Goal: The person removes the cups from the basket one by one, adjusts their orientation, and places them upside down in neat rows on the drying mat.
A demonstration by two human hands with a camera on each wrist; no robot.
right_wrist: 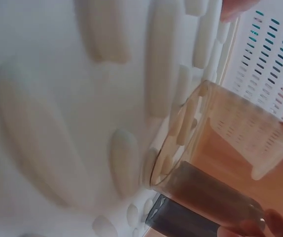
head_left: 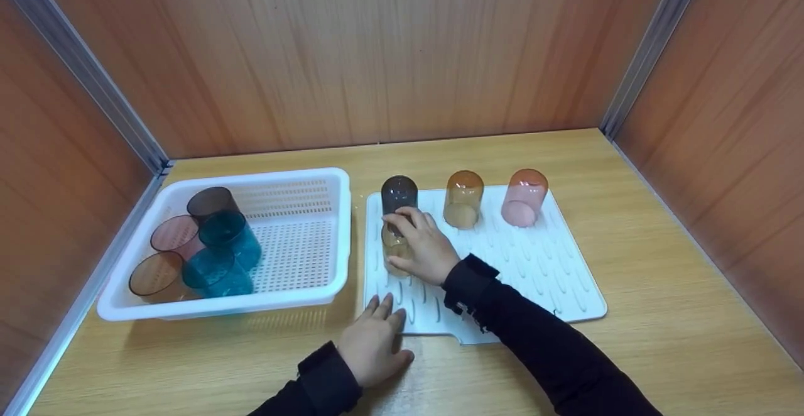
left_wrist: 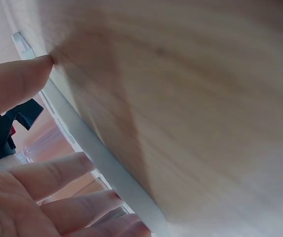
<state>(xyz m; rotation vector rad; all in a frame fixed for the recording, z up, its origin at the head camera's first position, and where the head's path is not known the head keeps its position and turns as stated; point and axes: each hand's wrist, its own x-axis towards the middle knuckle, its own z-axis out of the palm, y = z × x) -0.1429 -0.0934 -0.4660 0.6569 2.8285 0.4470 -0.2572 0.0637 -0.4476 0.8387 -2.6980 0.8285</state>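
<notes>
My right hand [head_left: 427, 249] grips an amber cup [head_left: 397, 252] that stands upside down on the white drying mat [head_left: 521, 278], near its left edge. In the right wrist view the amber cup's [right_wrist: 230, 143] rim meets the ridged mat, and fingertips curl round its base end. Just behind it stands an inverted dark grey cup [head_left: 399, 195]. An inverted amber cup [head_left: 463, 199] and an inverted pink cup [head_left: 525, 198] stand farther right. My left hand [head_left: 374, 344] rests with spread fingers at the mat's front left corner, fingertips touching its edge.
A white perforated basket [head_left: 342, 240] at the left holds several cups, among them a brown cup [head_left: 212, 202], a teal cup [head_left: 217, 274] and an amber cup [head_left: 157, 274]. Wood-patterned panels [head_left: 377, 58] enclose the table [head_left: 678, 315] at the back and sides.
</notes>
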